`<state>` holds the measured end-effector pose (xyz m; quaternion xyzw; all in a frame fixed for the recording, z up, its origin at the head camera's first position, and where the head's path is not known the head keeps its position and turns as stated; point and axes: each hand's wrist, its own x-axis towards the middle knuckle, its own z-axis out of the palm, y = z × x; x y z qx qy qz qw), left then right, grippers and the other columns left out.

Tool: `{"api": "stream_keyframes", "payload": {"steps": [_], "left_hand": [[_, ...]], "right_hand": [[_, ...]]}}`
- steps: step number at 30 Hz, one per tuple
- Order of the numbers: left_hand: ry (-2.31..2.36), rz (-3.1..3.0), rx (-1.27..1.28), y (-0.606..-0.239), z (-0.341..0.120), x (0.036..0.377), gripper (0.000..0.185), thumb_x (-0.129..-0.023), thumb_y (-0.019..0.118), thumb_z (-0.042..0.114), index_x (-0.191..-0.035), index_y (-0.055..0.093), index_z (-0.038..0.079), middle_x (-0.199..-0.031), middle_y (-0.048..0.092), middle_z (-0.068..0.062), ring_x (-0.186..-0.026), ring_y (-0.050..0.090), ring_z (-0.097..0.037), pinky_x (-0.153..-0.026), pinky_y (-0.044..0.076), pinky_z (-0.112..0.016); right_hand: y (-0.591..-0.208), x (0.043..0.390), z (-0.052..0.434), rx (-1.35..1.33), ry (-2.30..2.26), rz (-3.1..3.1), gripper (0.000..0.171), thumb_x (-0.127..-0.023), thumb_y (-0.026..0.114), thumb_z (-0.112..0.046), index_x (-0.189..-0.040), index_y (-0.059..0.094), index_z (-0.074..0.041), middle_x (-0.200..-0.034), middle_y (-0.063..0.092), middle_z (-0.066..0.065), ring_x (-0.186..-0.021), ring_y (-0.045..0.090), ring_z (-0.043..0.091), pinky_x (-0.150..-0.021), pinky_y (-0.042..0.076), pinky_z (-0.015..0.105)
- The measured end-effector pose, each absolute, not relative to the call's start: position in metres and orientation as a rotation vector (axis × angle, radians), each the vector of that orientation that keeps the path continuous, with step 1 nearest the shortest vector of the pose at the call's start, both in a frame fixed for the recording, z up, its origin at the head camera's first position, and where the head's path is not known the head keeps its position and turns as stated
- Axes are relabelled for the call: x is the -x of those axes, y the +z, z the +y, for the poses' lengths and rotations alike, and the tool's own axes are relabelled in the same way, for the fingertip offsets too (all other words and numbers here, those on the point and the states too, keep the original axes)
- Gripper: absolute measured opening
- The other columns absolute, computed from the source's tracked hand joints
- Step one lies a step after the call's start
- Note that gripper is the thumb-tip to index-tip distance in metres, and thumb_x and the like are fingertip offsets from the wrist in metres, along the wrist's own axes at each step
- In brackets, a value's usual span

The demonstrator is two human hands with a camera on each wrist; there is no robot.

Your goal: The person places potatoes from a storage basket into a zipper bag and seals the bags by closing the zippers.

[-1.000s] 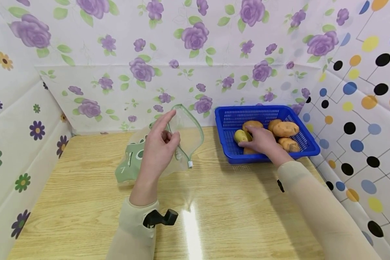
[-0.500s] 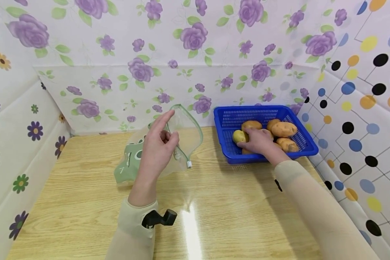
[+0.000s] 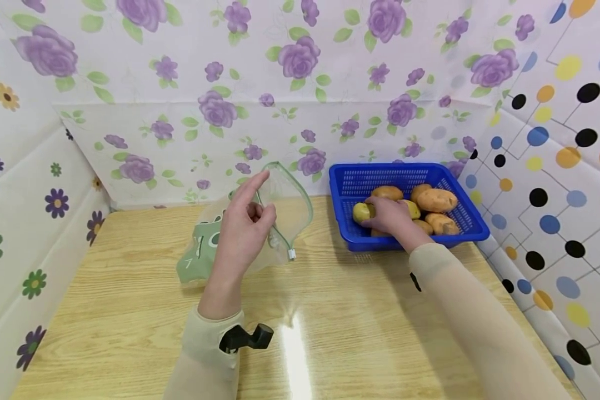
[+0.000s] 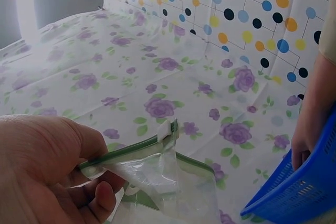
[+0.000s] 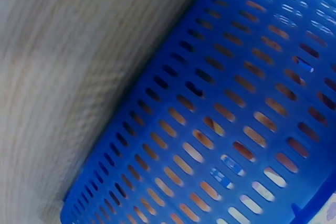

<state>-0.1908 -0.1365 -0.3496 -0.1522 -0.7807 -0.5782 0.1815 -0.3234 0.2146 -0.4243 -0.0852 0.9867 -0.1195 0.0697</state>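
My left hand [image 3: 245,225] pinches the rim of a clear zip bag [image 3: 290,205] with a green cartoon face print. The bag's mouth stands open, and a white slider [image 4: 165,129] sits on its green zip strip. My right hand [image 3: 390,215] is inside the blue basket [image 3: 375,245], its thumb and fingers around a smooth, round, yellow-green fruit or vegetable [image 3: 362,213]. Another yellow-green one [image 3: 412,209] lies just right of the hand. Only the basket's slotted wall [image 5: 210,108] fills most of the right wrist view; the right hand is hidden there.
Several brown potatoes [image 3: 437,200] lie in the basket, mostly on its right side. The basket stands at the back right of the wooden table [image 3: 340,322], near the dotted side wall [image 3: 580,222]. A flowered sheet [image 3: 260,128] covers the back wall.
My right hand has shifted a little left within the basket with the round yellow-green piece, uncovering the second one beside it. The left hand and bag stay put.
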Motion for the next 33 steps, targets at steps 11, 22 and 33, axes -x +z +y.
{"api": "stream_keyframes", "payload": {"steps": [11,22,33], "left_hand": [[-1.640,-2.193,0.431,-0.350,-0.137,0.190,0.067,-0.102,0.061,-0.004,-0.164,0.056,0.019,-0.165,0.050,0.002,-0.071,0.048,-0.020,-0.062,0.041,-0.023],[-1.629,-2.191,0.447,-0.350,-0.137,0.191,0.067,-0.102,0.060,-0.005,-0.164,0.056,0.019,-0.164,0.051,0.003,-0.071,0.048,-0.020,-0.062,0.041,-0.023],[-1.618,-2.207,0.456,-0.351,-0.137,0.192,0.066,-0.103,0.060,-0.004,-0.165,0.056,0.019,-0.166,0.049,0.001,-0.072,0.048,-0.021,-0.062,0.041,-0.024]], "right_hand": [[-0.431,0.326,0.213,0.237,-0.398,3.031,0.066,-0.100,0.082,-0.035,-0.156,0.061,-0.007,-0.149,0.065,0.022,-0.133,0.060,0.048,-0.115,0.032,0.075],[-0.428,0.322,0.217,0.309,-0.656,3.043,0.068,-0.102,0.081,-0.032,-0.161,0.056,-0.009,-0.152,0.061,0.023,-0.129,0.062,0.045,-0.100,0.052,0.065],[-0.423,0.319,0.219,0.349,-0.858,3.138,0.069,-0.103,0.080,-0.034,-0.163,0.054,-0.010,-0.153,0.059,0.023,-0.133,0.056,0.046,-0.103,0.050,0.064]]}}
